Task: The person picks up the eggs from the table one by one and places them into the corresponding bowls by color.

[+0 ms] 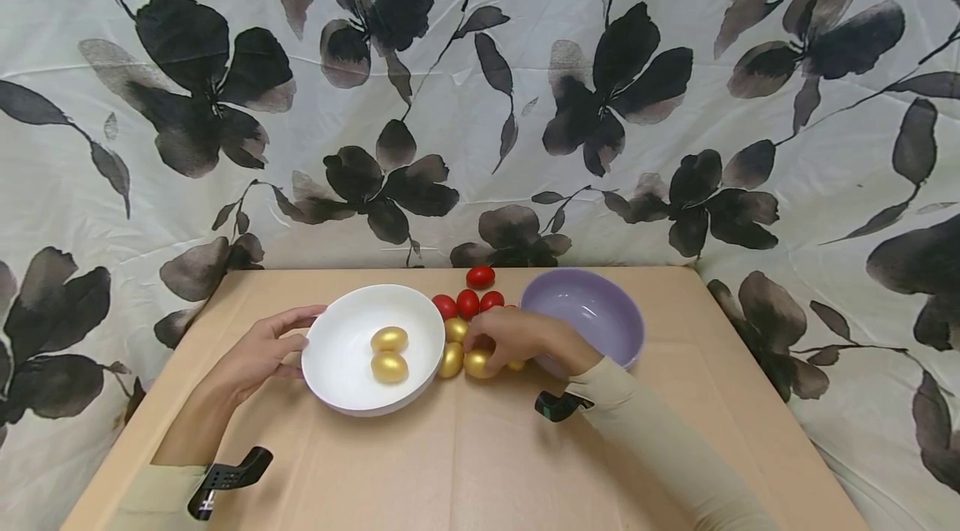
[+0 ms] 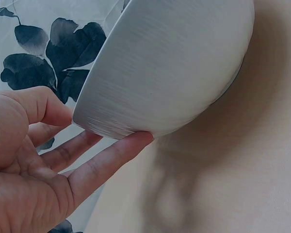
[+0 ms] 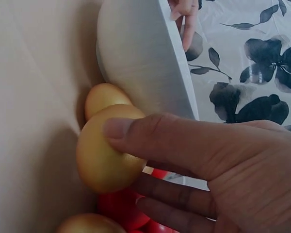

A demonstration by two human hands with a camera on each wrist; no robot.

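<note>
Now | left grip: spread, touching white bowl | right grip: pinching golden egg

Pale wood-tone tabletop. White round bowl 10 o'clock, purple round bowl 2 o'clock. Glossy red eggs, glossy gold eggs 12.

Smooth white bowl; inside, 2 glossy gold eggs; right of it, glossy purple bowl; behind it, creased cloth.

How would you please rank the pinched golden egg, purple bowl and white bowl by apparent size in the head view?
1. White bowl
2. Purple bowl, partly hidden
3. Pinched golden egg
</note>
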